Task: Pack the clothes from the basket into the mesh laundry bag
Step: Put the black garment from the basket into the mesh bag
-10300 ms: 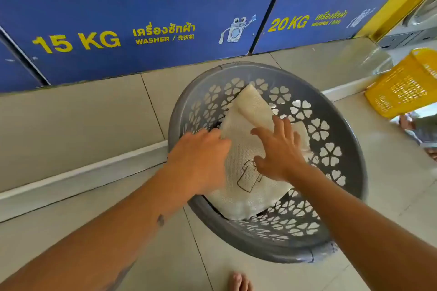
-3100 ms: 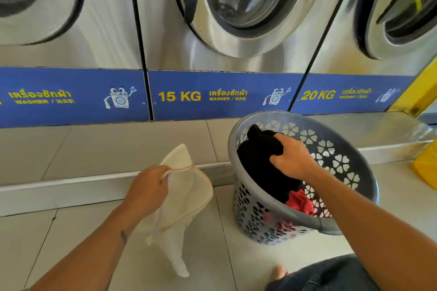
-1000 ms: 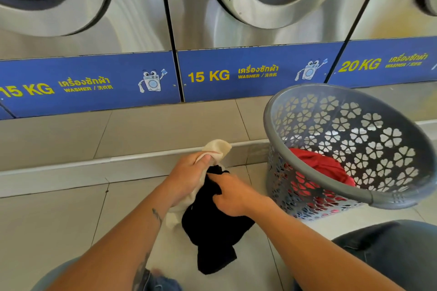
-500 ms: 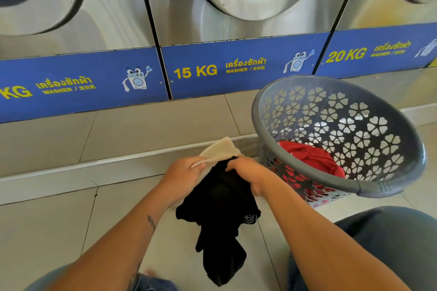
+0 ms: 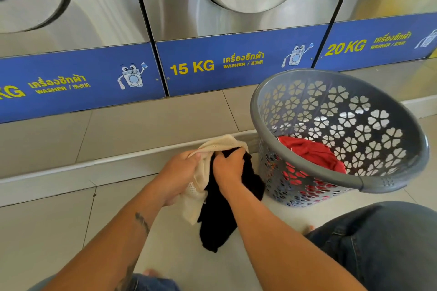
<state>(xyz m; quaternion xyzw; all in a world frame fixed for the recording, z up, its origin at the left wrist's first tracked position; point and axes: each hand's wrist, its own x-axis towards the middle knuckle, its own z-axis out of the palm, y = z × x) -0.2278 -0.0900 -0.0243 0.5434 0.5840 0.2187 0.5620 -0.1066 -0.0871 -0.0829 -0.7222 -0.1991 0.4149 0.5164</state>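
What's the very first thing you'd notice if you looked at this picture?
Probably the two hands in the middle: the left hand holds a cream mesh bag open while the right hand pushes a black garment into it. Next, the grey flower-holed basket on the right, with red clothing inside.

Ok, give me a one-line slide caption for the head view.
Left hand holds the mesh laundry bag while right hand stuffs in a black garment; a red garment waits in the grey basket.

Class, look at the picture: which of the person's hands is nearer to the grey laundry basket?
Right. The right hand grips the black garment just beside the basket; the left hand holds the mesh bag farther away.
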